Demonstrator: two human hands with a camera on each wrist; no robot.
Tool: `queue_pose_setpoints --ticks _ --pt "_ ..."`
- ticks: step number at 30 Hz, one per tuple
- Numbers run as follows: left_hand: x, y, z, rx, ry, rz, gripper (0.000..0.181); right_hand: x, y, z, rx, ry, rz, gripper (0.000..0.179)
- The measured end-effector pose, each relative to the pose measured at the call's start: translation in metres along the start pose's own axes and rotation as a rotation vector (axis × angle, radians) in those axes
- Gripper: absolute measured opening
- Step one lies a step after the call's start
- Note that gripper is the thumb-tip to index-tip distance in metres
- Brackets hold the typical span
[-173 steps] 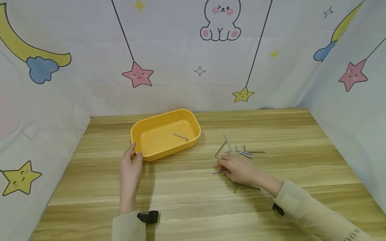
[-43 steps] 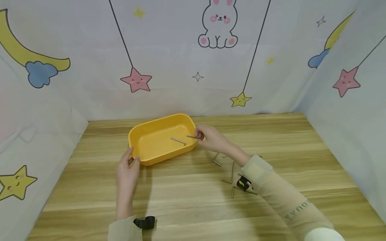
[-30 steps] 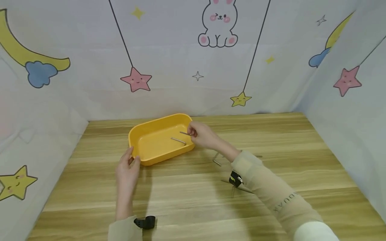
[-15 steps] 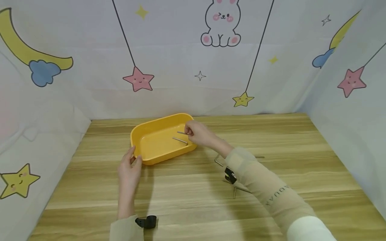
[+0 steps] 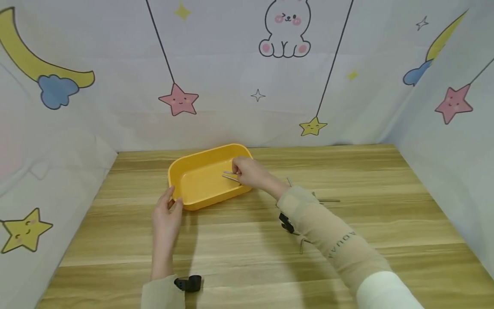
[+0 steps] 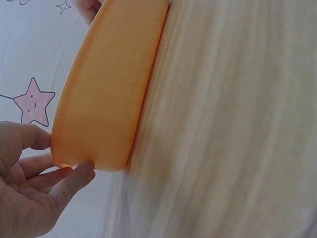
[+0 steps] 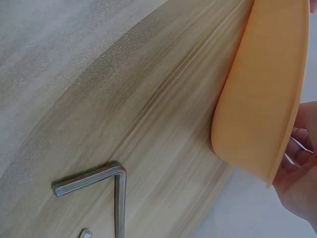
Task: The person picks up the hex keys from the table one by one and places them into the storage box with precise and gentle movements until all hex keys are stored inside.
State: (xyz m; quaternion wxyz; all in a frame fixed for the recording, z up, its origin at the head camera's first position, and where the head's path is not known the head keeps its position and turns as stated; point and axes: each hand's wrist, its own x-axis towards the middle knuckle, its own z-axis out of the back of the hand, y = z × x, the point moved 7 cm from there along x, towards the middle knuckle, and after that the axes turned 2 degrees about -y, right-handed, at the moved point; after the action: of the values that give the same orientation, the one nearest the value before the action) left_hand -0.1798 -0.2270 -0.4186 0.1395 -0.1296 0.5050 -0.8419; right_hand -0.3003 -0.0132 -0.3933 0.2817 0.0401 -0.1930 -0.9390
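A yellow plastic tray (image 5: 200, 201) stands on the table near the back wall. My left hand (image 5: 167, 214) holds its near left corner, with the thumb (image 6: 74, 183) against the outer wall. My right hand (image 5: 251, 172) reaches over the tray's right end and pinches a metal hex key (image 5: 227, 172), most of which the fingers hide. A second hex key (image 5: 230, 177) lies in the tray just below it, partly covered by the hand. In the right wrist view, a hex key (image 7: 120, 198) lies on the table below the right hand's wrist.
Several more hex keys lie on the wooden table (image 5: 231, 257) to the right, such as one long-armed hex key (image 5: 329, 200); the right sleeve (image 5: 332, 231) hides part of them. A white cloth wall (image 5: 216, 124) stands behind the tray.
My right hand has come from the loose hex keys on the table to the tray, carrying one hex key over the rim, then further left and lower inside. The left hand stays at the corner.
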Motion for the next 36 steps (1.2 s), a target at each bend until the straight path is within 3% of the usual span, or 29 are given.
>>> queue_pose_setpoints --ticks 15,26,36 --pt "-0.003 0.006 -0.002 -0.026 0.016 0.011 0.048 0.011 0.000 -0.015 -0.096 0.048 -0.026 0.017" --pt "-0.002 0.003 0.001 0.004 0.002 -0.003 0.047 0.015 -0.003 -0.013 -0.075 0.015 -0.064 0.016" --pt "0.000 0.004 0.001 -0.012 0.005 0.014 0.047 0.012 -0.001 0.001 -0.043 -0.031 -0.036 0.024"
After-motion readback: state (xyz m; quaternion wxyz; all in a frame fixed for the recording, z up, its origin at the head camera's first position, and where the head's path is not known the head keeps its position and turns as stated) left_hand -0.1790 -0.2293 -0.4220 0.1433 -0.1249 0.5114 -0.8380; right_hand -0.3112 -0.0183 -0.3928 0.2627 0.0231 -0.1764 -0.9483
